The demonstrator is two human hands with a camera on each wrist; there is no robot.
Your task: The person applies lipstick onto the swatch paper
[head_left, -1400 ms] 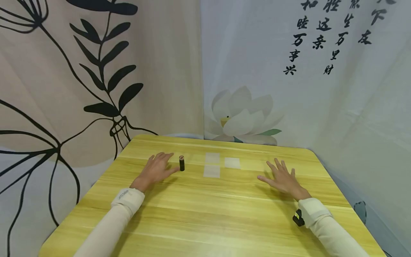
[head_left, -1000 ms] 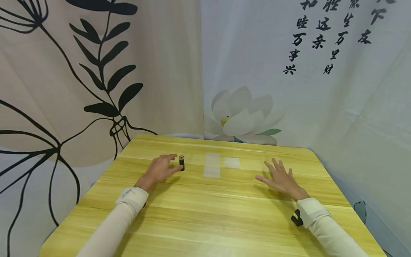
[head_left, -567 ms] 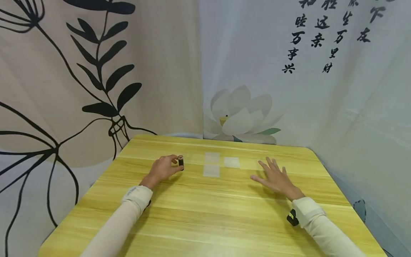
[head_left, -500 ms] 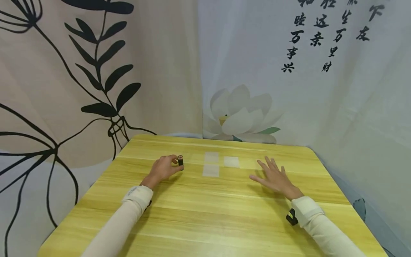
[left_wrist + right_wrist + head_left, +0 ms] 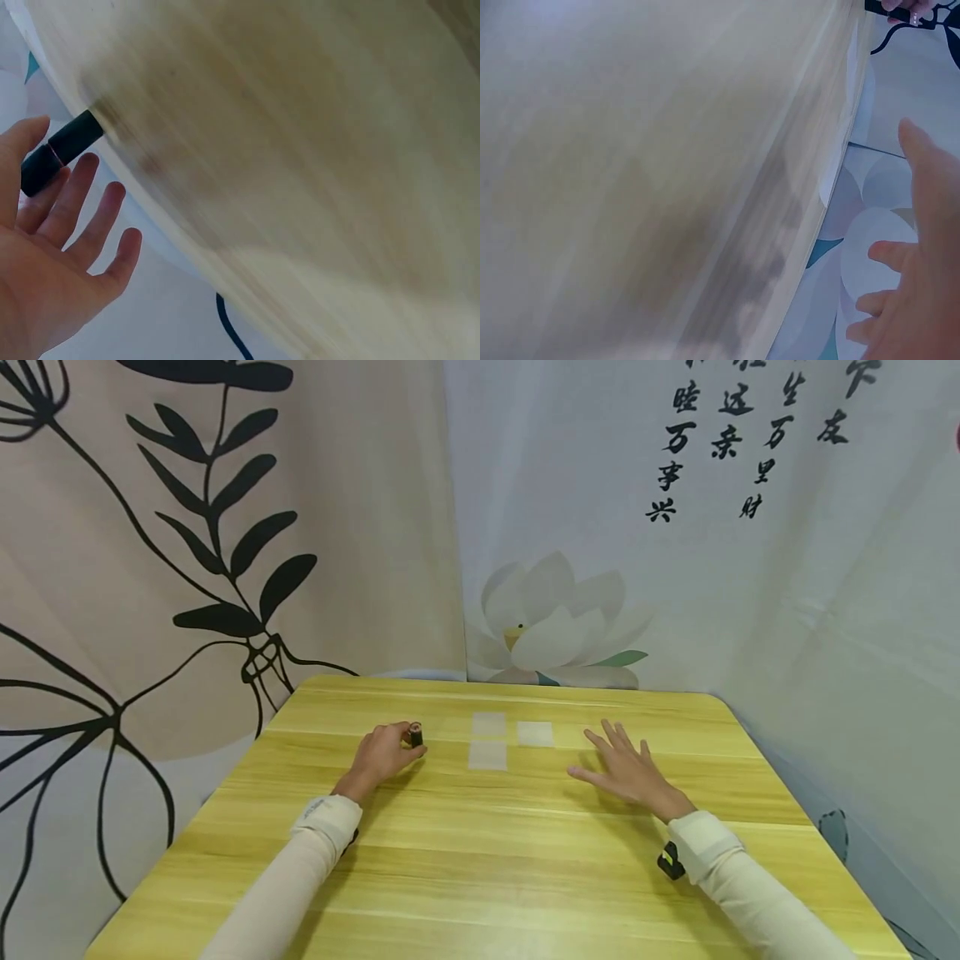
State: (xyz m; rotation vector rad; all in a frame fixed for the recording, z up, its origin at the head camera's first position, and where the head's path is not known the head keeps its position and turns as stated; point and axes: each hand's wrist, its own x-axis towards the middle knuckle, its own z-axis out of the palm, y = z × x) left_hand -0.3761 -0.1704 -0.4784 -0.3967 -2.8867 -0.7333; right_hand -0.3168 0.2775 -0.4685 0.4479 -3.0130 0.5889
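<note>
Head view: L hand [image 5: 382, 752], left of centre, has thumb + fingertip closed on a small dark tube [image 5: 416, 737], approx. upright; its left side's partly hidden by the fingers. Can't tell from here if its base touches the table [image 5: 480, 877]. R hand [image 5: 628, 771], right of centre, fingers spread wide, holds nothing. Three pale squares [image 5: 535, 734] lie mid-table btwn the hands. Black wrist unit [image 5: 671, 861] pokes out under the R cuff [image 5: 705, 843]; the L one's mostly hidden by the sleeve. Curtain writing [image 5: 726, 442] is cut off at the top edge.

L wrist view: better look at the grip. Tube's at far left, tilted in frame, a thin pinkish ring round it. Thumb on one side, index on the other, gap just the tube's width; other three fingers loose + apart, which the head cam hides. Thumb base + palm cut off at left edge. Table surface blurry.

R wrist view: R hand at lower right, partly out of frame, thumb well apart from fingers, grip wide. Upper right corner: bit of the other hand, cropped; whether the dark bar by it is the tube or curtain print, can't tell.
</note>
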